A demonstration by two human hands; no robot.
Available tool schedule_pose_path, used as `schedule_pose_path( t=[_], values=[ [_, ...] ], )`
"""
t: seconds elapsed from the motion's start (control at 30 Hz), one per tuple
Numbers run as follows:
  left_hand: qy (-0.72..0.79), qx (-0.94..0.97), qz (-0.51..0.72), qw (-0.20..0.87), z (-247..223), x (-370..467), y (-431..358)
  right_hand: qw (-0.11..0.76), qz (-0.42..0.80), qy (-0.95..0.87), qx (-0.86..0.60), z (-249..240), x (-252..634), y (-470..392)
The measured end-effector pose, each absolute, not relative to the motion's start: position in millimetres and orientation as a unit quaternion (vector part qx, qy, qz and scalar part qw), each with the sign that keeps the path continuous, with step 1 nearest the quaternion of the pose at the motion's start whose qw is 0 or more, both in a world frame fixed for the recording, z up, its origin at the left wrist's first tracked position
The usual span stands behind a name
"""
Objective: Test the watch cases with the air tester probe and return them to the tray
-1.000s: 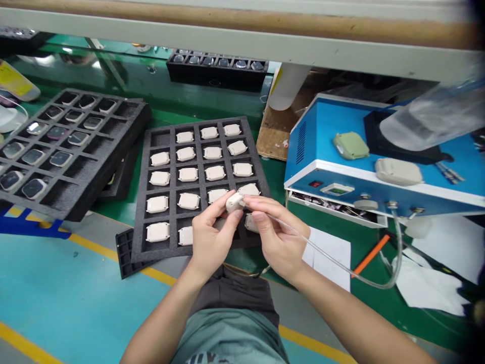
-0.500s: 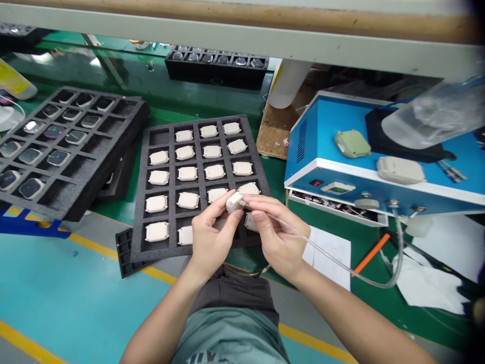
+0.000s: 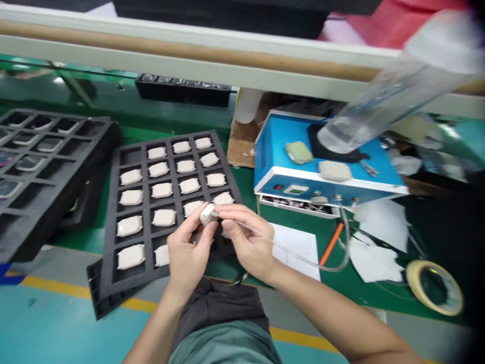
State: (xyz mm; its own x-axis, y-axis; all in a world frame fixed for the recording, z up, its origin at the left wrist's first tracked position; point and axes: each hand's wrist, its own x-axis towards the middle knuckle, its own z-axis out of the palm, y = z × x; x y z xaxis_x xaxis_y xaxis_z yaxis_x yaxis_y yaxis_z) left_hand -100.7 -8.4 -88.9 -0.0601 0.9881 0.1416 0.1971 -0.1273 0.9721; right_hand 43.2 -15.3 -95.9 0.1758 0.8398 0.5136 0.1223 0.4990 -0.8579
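A small beige casing [image 3: 207,214] is pinched between the thumb and fingers of my left hand [image 3: 191,247]. My right hand [image 3: 250,242] grips the end of a clear thin tube [image 3: 299,257] against the casing's right side. The tip of the tube is hidden by my fingers. Both hands are above the near right part of a black foam tray [image 3: 147,248], whose compartments hold several similar beige casings [image 3: 164,218]. From my right hand the tube curves to the front of a blue machine [image 3: 280,136].
Another foam tray [image 3: 81,162] with dark-faced pieces is stacked at the left. A green casing [image 3: 299,152], a beige one [image 3: 335,171] and a clear cylinder [image 3: 352,126] sit on the machine. An orange strip [image 3: 331,244], papers [image 3: 297,247] and a tape roll [image 3: 434,288] lie at the right.
The camera view has shifted right and up, so the trays and machine appear farther left and the tape roll has come into view. Both hands keep their holds on the casing and tube.
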Motion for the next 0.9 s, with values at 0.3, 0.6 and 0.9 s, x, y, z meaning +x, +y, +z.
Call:
schedule_pose_path(
  t=[0.3,0.6,0.9],
  values=[
    [0.529,0.550,0.508,0.399,-91.5,-100.8,-2.6,0.665,0.252,-0.584,-0.392,-90.6,43.0,-4.1],
    [0.531,0.549,0.509,0.395,-92.7,-100.9,-1.3,0.674,0.251,-0.584,-0.377,-90.7,43.1,-3.1],
    [0.530,0.550,0.511,0.395,-90.8,-101.3,-2.4,0.673,0.256,-0.584,-0.374,-91.8,42.4,-3.8]
  ],
)
